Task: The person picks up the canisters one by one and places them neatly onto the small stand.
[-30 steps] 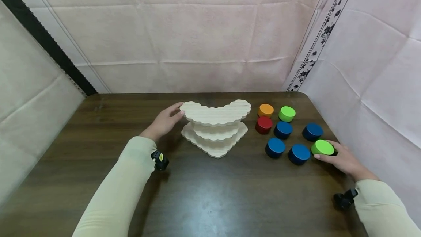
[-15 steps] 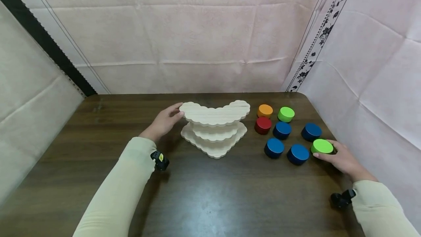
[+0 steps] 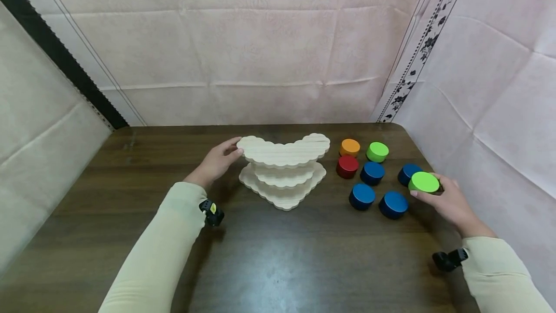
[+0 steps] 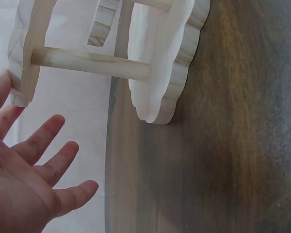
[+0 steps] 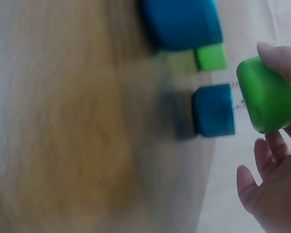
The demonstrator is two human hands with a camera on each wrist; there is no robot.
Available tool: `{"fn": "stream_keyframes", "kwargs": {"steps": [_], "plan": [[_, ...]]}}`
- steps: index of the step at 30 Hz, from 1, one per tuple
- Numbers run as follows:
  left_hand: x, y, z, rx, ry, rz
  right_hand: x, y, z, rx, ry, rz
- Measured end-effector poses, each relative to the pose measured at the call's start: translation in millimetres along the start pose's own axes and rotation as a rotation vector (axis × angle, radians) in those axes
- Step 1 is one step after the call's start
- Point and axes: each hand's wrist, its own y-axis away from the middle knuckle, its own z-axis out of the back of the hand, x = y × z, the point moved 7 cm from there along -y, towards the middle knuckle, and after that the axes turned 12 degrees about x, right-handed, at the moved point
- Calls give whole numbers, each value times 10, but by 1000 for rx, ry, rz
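Note:
A pale wooden tiered stand (image 3: 284,152) with scalloped, cloud-like shelves stands on the table's middle; round posts join its tiers in the left wrist view. My left hand (image 3: 214,161) pinches the left end of its top shelf between thumb and index finger, the other fingers spread away from it. In my right hand (image 3: 451,204) is a short bright green cylinder (image 3: 423,182), gripped between thumb and fingers and held above the table in the right wrist view. Just behind it, a blue cylinder (image 3: 407,172) is partly hidden.
To the right of the stand are an orange cylinder (image 3: 349,147), a red one (image 3: 347,166), a second green cylinder (image 3: 377,152) and several more blue ones. Pale cloth walls rise behind and beside the dark wooden table (image 3: 269,265).
My right hand has raised the green cylinder off the table, slightly up and away from me, so it now overlaps the blue one behind. My left hand stays on the stand.

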Motion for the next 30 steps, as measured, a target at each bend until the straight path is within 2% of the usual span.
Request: {"fn": "stream_keyframes", "kwargs": {"steps": [8,12,16,23,30], "plan": [[18,9,5,-5,9,9,422,-30,22,-53,39,65],[25,9,1,-14,16,7,604,-50,23,-81,25,107],[9,5,-36,-18,27,-6,753,-57,21,-91,0,113],[10,-6,-93,-13,79,0,1056,-136,-38,-73,-31,150],[21,25,-80,-30,101,1,1428,-318,-213,-13,-53,222]]}}
